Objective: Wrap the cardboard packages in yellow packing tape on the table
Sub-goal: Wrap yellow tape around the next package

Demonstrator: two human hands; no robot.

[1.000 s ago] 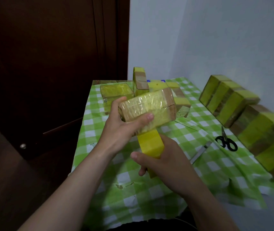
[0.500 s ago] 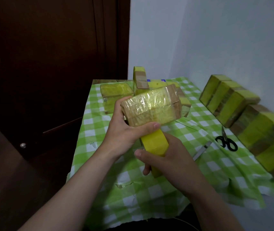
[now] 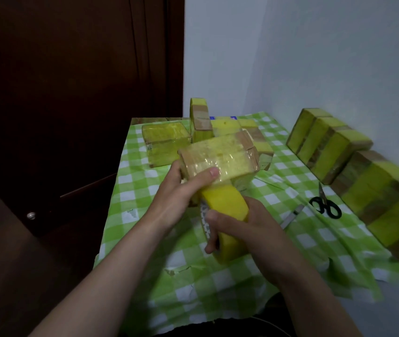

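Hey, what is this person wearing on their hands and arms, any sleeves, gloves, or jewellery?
Nothing visible. The left hand and right hand are ungloved, with no rings and short nails. Both forearms are uncovered down to the picture's edge: no sleeve, cuff, watch or bracelet shows.

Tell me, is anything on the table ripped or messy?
Yes. The green checked tablecloth has a small rip toward the front, with a smaller one near its left side. It also lies wrinkled and bunched on the right, near the scissors. Nothing looks spilled.
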